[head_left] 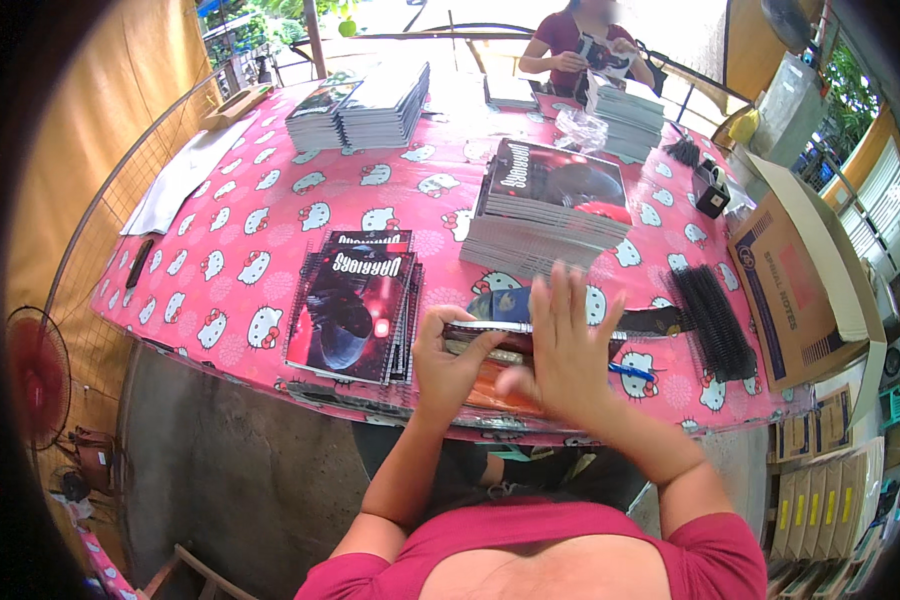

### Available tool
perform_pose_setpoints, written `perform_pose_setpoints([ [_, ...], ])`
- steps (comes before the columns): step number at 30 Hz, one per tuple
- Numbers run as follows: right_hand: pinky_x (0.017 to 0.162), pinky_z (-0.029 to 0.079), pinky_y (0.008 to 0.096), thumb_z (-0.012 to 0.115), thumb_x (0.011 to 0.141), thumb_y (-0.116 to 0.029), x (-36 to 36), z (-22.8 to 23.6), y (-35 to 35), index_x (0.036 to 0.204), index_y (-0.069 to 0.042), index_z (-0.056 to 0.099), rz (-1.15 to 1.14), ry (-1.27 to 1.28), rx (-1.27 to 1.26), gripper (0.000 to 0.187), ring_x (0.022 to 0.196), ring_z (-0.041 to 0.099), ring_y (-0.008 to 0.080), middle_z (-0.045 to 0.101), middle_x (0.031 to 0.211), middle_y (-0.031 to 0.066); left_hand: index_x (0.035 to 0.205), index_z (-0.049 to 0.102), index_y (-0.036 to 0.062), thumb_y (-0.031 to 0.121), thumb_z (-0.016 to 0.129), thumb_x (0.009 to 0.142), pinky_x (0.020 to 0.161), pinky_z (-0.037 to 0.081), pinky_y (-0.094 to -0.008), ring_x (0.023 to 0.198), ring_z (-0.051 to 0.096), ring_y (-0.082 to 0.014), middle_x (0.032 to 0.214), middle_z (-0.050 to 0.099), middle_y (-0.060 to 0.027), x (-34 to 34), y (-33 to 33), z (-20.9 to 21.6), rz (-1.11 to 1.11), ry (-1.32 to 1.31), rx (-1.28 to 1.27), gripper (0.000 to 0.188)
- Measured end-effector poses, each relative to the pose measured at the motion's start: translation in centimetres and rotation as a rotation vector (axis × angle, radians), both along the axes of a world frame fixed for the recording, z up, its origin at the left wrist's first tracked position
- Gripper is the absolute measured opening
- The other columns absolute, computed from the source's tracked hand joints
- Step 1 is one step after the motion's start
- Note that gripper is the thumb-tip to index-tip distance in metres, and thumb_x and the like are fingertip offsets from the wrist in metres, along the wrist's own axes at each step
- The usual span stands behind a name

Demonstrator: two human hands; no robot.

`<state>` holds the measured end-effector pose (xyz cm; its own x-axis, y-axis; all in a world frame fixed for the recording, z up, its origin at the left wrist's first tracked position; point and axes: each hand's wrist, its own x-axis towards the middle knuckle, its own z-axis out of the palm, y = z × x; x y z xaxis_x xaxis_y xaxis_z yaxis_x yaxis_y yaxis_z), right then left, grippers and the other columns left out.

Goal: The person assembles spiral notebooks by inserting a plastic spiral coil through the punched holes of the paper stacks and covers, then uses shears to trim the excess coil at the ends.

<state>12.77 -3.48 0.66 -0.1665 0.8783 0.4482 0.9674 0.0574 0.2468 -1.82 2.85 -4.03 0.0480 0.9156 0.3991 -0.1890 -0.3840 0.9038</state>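
A plain deep-pink top (410, 545) with a wide, low scooped neckline (545, 508) and short sleeves (720, 553) clothes the upper body, leaving the forearms (662, 440), left hand (444, 360) and right hand (573, 335) bare, while dark cloth (460, 472) shows over the legs.

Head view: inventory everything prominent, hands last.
Thin flat booklet: one, white-edged, front centre
Rectangular spiral notebooks: several, black and red, left front
Rectangular booklet pile: one, black and red, centre
Thick paper stacks: several, whitish, far end
Spiral binding coils: one bunch, black, right
Slim pen: one, blue, front right
Open cardboard box: one, brown, right
Cartoon-print table cover: one, pink, centre
Round fan: one, red, left edge
Other person: one, maroon top, far side
Left hand: one, bare, gripping booklet
Right hand: one, bare, open beside it
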Motion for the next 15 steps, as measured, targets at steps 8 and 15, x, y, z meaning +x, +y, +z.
perform_pose_setpoints([
  [8,0.085,0.045,0.0483,0.073,0.076,-0.027,4.4,-3.1,-8.5,0.084,0.001,0.064,0.284,0.634,-0.120,0.030,0.099,0.058,0.0376,0.062,0.098,0.0189,0.111,0.057,0.0064,0.005,0.081,0.070,0.082,0.045,-0.0291,0.095,0.051,-0.0136,0.105,0.051,-0.0065,-1.0,-0.2,-0.3,0.025,0.059,0.080,0.047],
  [15,0.081,0.047,0.0424,0.066,0.077,-0.016,11.8,-5.2,1.2,0.093,-0.003,0.061,0.253,0.739,-0.170,0.021,0.097,0.057,0.0353,0.060,0.097,0.0175,0.093,0.068,0.0100,0.019,0.084,0.065,0.096,0.040,-0.0431,0.113,0.045,-0.0302,0.137,0.034,-0.0190,-0.6,-1.3,2.5,0.197,0.509,0.350,0.033],
])
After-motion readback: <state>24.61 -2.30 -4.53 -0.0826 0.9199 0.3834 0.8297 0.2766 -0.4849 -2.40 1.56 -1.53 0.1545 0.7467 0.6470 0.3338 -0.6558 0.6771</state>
